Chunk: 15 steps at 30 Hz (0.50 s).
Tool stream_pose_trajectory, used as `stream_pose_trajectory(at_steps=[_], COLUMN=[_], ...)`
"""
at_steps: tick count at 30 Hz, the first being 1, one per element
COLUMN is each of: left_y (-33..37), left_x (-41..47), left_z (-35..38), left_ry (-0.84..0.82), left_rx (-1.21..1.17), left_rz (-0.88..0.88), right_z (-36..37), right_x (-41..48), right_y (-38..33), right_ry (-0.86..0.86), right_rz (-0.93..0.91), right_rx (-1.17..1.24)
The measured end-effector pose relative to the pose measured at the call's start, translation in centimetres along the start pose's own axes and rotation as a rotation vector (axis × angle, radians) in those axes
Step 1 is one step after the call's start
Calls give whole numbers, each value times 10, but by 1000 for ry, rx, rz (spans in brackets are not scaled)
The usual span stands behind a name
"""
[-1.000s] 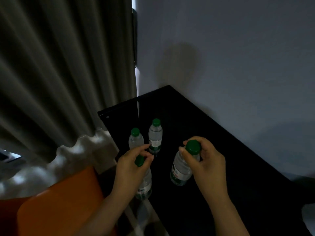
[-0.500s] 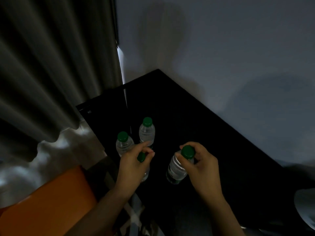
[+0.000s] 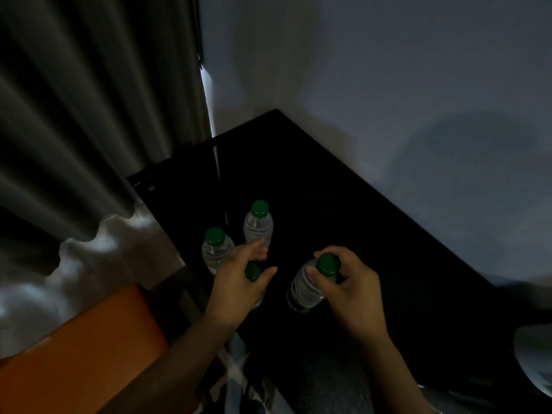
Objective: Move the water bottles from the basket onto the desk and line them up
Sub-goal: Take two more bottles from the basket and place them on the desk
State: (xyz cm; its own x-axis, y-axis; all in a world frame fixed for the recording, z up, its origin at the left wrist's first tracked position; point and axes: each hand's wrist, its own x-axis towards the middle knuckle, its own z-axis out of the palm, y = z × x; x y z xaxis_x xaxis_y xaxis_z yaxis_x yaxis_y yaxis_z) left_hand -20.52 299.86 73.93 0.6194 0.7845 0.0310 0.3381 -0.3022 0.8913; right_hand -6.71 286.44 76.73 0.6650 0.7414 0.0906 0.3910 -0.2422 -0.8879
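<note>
Dim light falls on a black desk (image 3: 358,234), which is pushed into a corner between a grey wall (image 3: 388,85) and a dark pleated curtain (image 3: 89,115). An orange seat (image 3: 83,354) is seen at the lower left, beside the desk's near corner. A pale object (image 3: 534,354) is cut off by the right edge and cannot be identified.

Four clear water bottles with green caps are found on the desk near its left end. The far bottle (image 3: 258,225) is stood upright, and the left bottle (image 3: 216,249) is stood upright just beside it, nearer the desk's edge.

The third bottle (image 3: 252,271) is largely hidden under the left hand (image 3: 239,282); only its cap and a sliver of its body are shown. The cap is framed between the thumb and the fairly straight fingers, with a small gap visible, so it cannot be told whether the cap is gripped or merely hovered over.

The fourth bottle (image 3: 304,289) is held by the right hand (image 3: 349,282), whose fingers and thumb are curled round its cap and neck. This bottle is tilted, its top leaned toward the right and its base set down on the desk, apart from the third bottle.
</note>
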Motion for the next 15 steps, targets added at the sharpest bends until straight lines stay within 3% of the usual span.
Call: stream_pose_trajectory(at_steps=[15], left_y=[-24], left_x=[-13], left_z=[-26], left_ry=[-79], left_rx=[177], left_rz=[-28], right_z=[25], right_x=[25], right_y=[14], right_ry=[-84], right_rz=[-8], right_rx=[-94])
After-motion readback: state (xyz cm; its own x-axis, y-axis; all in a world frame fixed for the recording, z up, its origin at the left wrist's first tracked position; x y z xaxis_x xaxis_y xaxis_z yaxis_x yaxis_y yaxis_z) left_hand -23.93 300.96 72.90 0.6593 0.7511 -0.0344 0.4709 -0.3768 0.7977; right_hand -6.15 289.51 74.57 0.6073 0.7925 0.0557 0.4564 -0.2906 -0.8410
